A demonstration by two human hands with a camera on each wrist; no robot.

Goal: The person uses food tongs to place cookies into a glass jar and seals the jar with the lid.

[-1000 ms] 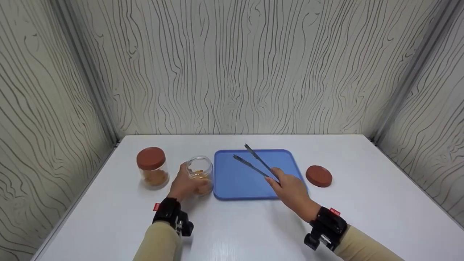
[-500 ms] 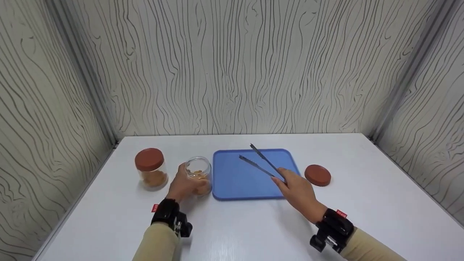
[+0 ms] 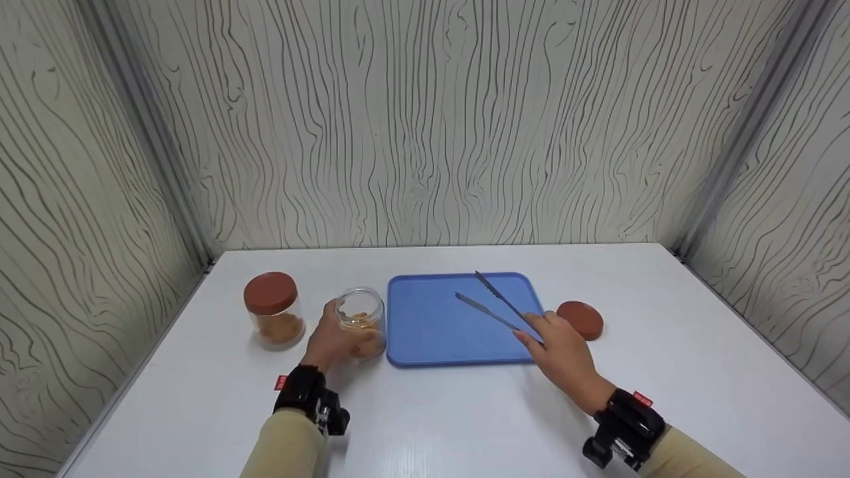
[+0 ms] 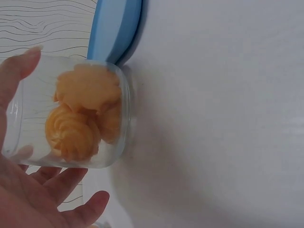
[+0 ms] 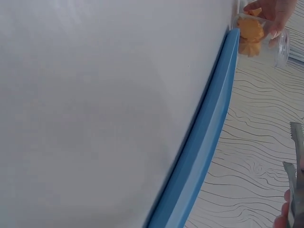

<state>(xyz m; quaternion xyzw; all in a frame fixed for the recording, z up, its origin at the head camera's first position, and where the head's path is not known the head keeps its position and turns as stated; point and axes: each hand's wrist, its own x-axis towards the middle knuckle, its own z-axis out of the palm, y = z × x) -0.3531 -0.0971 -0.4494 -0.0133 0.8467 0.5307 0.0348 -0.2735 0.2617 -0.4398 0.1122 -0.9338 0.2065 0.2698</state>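
My left hand (image 3: 330, 340) grips an open clear jar (image 3: 361, 322) with orange cookies (image 4: 78, 121) inside; the jar stands on the white table just left of a blue tray (image 3: 431, 332). In the left wrist view my fingers (image 4: 52, 199) wrap the jar (image 4: 66, 114) beside the tray edge (image 4: 114, 28). My right hand (image 3: 561, 348) holds the handle end of metal tongs (image 3: 495, 307), whose two arms spread apart over the tray's right part. The tongs (image 5: 294, 190) show at the right wrist view's edge, beyond the tray rim (image 5: 204, 142).
A second clear jar (image 3: 272, 318) with a red-brown lid and cookies stands at the left. A loose red-brown lid (image 3: 580, 320) lies right of the tray. Patterned walls close the table (image 3: 465, 425) on three sides.
My right hand has drawn the tongs to the right and slightly nearer across the tray. The left hand and its jar have stayed put.
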